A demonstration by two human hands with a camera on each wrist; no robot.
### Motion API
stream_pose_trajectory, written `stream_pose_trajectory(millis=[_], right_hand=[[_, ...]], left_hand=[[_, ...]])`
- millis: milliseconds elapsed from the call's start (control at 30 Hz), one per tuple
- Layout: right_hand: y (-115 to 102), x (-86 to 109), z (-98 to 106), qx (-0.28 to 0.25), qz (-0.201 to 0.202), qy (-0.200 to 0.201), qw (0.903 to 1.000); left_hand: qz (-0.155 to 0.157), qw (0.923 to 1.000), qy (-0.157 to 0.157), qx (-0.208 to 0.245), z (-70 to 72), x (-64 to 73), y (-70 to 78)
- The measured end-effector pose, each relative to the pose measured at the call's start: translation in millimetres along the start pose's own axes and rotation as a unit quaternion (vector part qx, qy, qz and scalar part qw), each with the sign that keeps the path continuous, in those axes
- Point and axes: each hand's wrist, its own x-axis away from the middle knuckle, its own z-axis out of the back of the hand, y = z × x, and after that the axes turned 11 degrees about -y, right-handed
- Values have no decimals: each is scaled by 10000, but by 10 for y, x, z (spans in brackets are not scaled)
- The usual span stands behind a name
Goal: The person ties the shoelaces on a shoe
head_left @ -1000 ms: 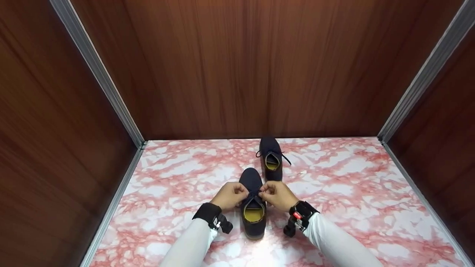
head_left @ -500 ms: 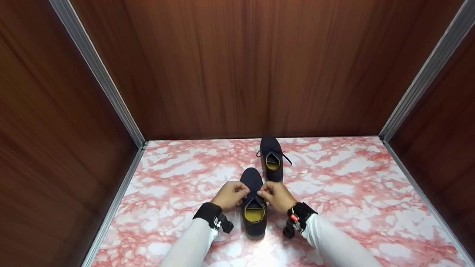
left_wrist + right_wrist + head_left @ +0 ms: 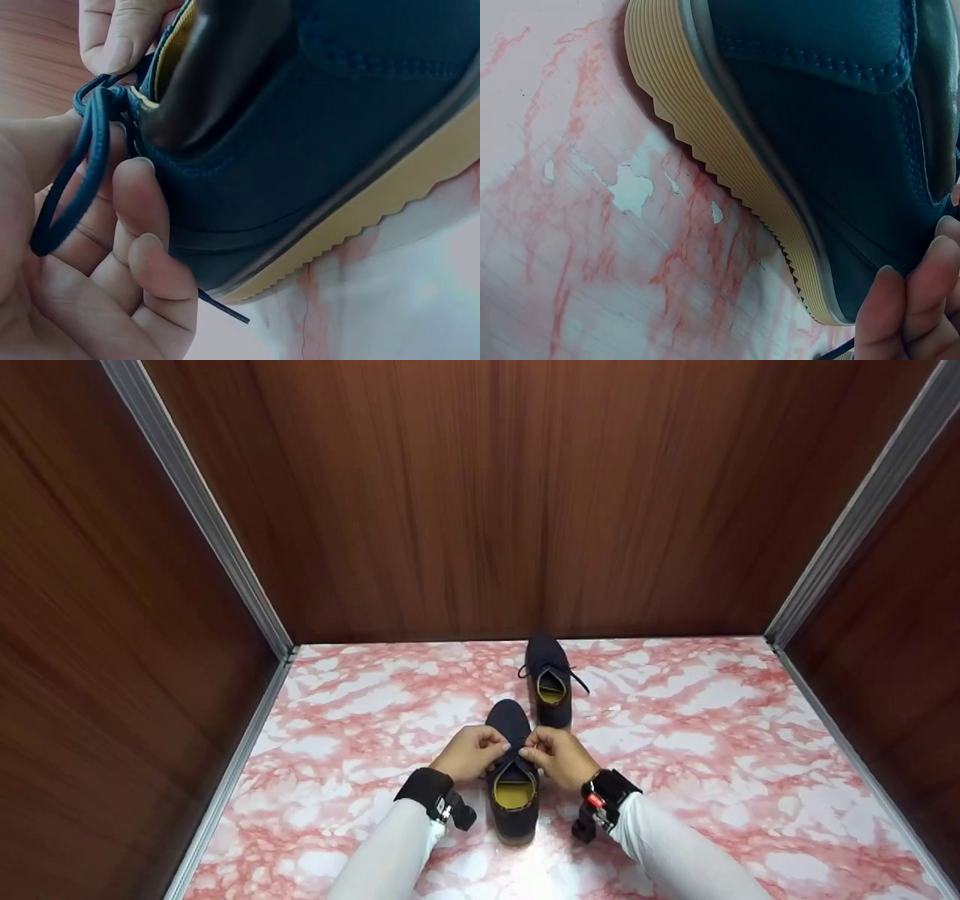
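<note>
A dark navy lace-up shoe (image 3: pixel 514 826) with a yellow lining stands on the floor, toe pointing away from me. My left hand (image 3: pixel 469 752) is at its left side, and my right hand (image 3: pixel 562 756) is at its right side; their fingertips meet over the lacing. In the left wrist view, a loop of the blue shoelace (image 3: pixel 91 154) rises from the knot, pinched by the left fingers. The right thumb presses the lace on the knot's far side. The right wrist view shows the right hand's curled fingers (image 3: pixel 885 304) against the shoe; what they pinch is hidden there.
A second navy shoe (image 3: pixel 548 652), its laces tied in a bow, stands farther off to the right, near the back wood-look panel (image 3: pixel 480 510). More panels rise at both sides. The floor (image 3: pixel 360 697) has a red and white marbled pattern.
My left hand has shifted slightly right, closer to the right hand over the knot. The right hand has moved only slightly, and both shoes stay in place.
</note>
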Motion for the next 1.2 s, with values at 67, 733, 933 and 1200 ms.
stream_pose_trajectory(millis=[67, 733, 933, 1200], right_hand=[[-5, 4, 6, -22, -29, -37, 10000], [-1, 75, 60, -124, -421, -15, 9990], [0, 151, 97, -117, -356, -50, 9993], [-70, 254, 102, -60, -207, -258, 9994]], left_hand=[[-7, 10000, -27, -5, -2, -3, 11], [-104, 9995, -96, 271, -28, -7, 17], [14, 9976, -63, 696, -39, 2, -21], [-32, 9960, 18, 891, -15, 25, -27]])
